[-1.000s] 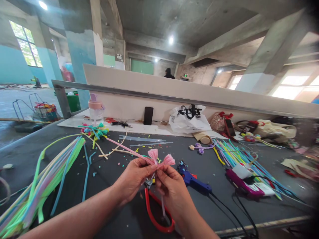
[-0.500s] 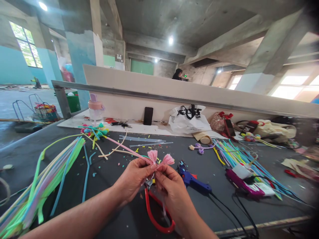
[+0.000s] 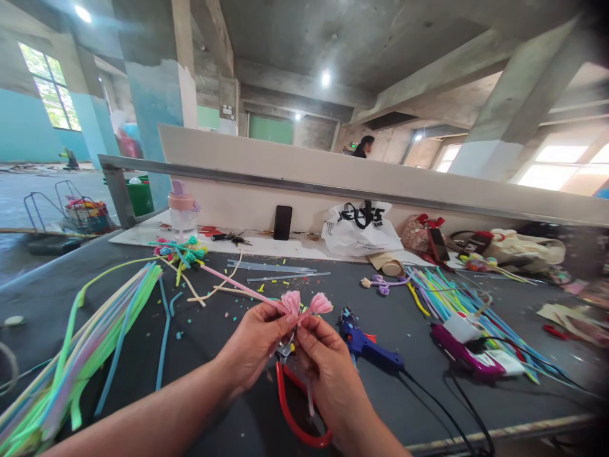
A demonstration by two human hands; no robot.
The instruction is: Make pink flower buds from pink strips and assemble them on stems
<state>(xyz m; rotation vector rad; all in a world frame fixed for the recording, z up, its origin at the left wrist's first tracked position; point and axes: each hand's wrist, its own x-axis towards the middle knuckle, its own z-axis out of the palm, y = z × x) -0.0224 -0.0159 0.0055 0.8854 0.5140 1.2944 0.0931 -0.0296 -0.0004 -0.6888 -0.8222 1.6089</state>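
Observation:
Both my hands meet above the dark tabletop at the centre. My left hand [image 3: 259, 346] is closed in a pinch on a long pink fuzzy stem, a pipe cleaner [image 3: 242, 287], with a pink tuft [image 3: 291, 301] at its near end. Thumb and fingers of my right hand [image 3: 326, 362] pinch the base of a second pink tuft [image 3: 320, 303] against the stem. Under the hands lies a red-handled cutting tool [image 3: 288, 406], its head partly covered. Just right of my right hand is a blue hot glue gun [image 3: 373, 350] with a black cord.
Bundled coloured pipe cleaners lie left [image 3: 102, 343] and right [image 3: 442, 292]. A purple power strip [image 3: 459, 349] with white plugs is at the right. Clear glue sticks [image 3: 276, 268], a phone [image 3: 282, 222], a bottle [image 3: 183, 212] and a white bag [image 3: 361, 231] stand or lie farther back.
My hands keep their pinch and have barely shifted; the pink tufts moved very slightly. In the background a person's head has moved to the right behind the partition.

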